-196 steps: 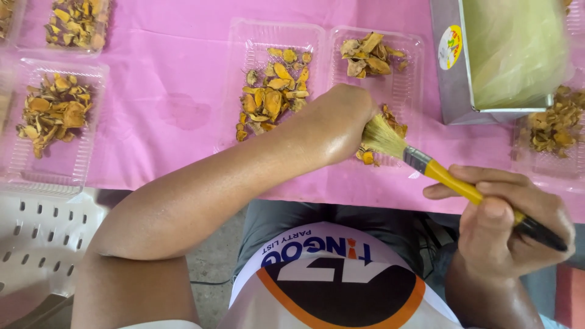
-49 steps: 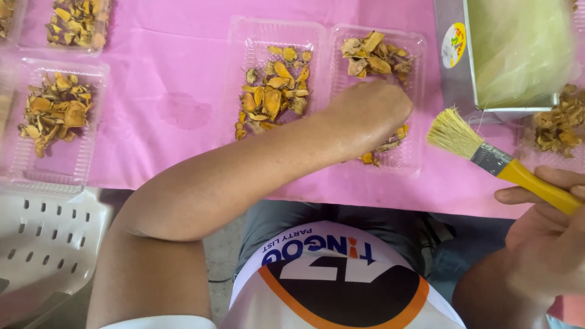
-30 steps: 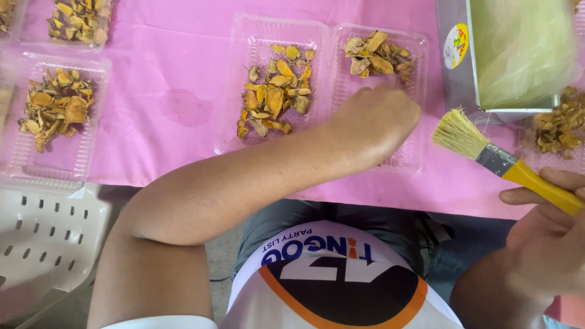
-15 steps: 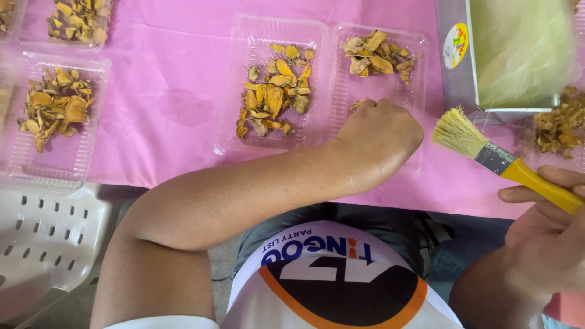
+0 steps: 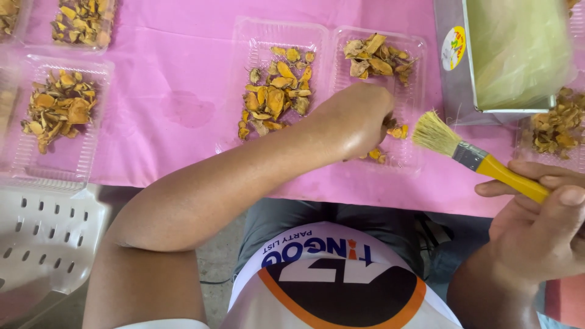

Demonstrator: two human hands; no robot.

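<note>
Across the bench [image 5: 183, 67] lay a pink cloth, and on it, toward the far right corner, stood a grey metal box [image 5: 451, 91] with a pale green sheet inside. Beyond the near edge, at the left, a white perforated plastic chair [image 5: 42, 244] showed. Clear plastic trays sat on the cloth: one [image 5: 55, 116] near the left edge filled with dried orange-yellow slices, a middle tray [image 5: 277, 79] holding more slices, and just beside it a right tray [image 5: 390, 91] with pale slices at its far end and a few orange bits near your knuckles. Another heap of slices [image 5: 557, 125] lay at the right edge beside the box. Your left hand [image 5: 356, 119] reached across into the right tray, fingers curled closed inside it; what they pinched I could not tell. Your right hand [image 5: 539, 225] hung off the near edge at the right, gripping the yellow handle of a paintbrush [image 5: 472, 155], whose pale bristles pointed toward the right tray, just beside it without touching your left hand.
</note>
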